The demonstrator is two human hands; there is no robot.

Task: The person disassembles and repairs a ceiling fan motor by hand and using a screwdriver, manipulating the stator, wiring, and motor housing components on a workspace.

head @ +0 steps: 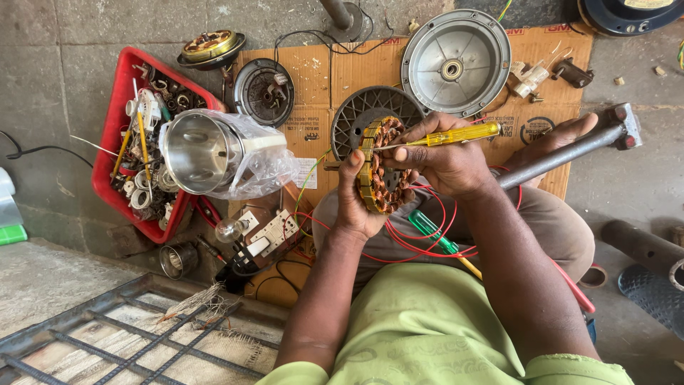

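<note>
My left hand [354, 203] grips a round motor stator [380, 167] with copper windings, holding it on edge above my lap. My right hand [447, 165] holds a yellow-handled screwdriver [456, 135], its thin shaft pointing left across the stator's top. Red wires [420, 239] trail from the stator down over my knees. A green-handled screwdriver [431, 232] lies on my lap under the hands.
A red tray [117, 107] of small parts sits left, beside a steel jar in a plastic bag [214, 153]. Flattened cardboard [313, 78] carries a grey fan cover [456, 60] and black motor housings [265, 91]. A hammer [584, 142] lies right. A metal grate [135, 335] is lower left.
</note>
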